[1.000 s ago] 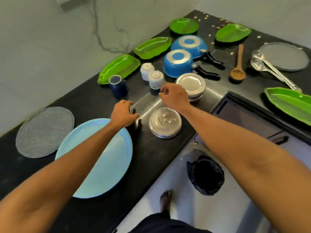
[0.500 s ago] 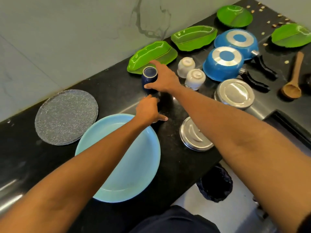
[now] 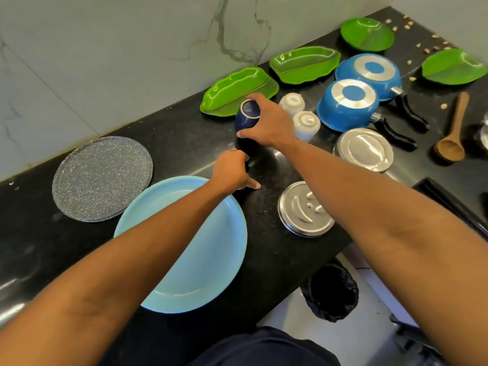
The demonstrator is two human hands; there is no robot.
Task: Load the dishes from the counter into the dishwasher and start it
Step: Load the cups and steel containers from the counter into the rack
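Note:
My right hand (image 3: 269, 122) grips a dark blue cup (image 3: 247, 114), tilted with its base turned up and toward the wall. Just below it my left hand (image 3: 231, 173) curls round a second dark cup (image 3: 245, 154), mostly hidden in shadow on the black counter (image 3: 184, 143). A large light blue plate (image 3: 200, 260) lies under my left forearm. Two white cups (image 3: 291, 101) stand upside down right of my right hand. No dishwasher is in view.
A grey speckled plate (image 3: 101, 178) lies at the left. Several green leaf plates (image 3: 232, 91) line the wall. Two blue pans (image 3: 346, 104), two steel lids (image 3: 365, 149), a wooden spoon (image 3: 451, 138) sit to the right. A black bin (image 3: 330, 294) stands on the floor.
My right hand moved left from the steel lids to the dark blue cup, took hold of it and tilted it. My left hand stayed near the blue plate's far rim.

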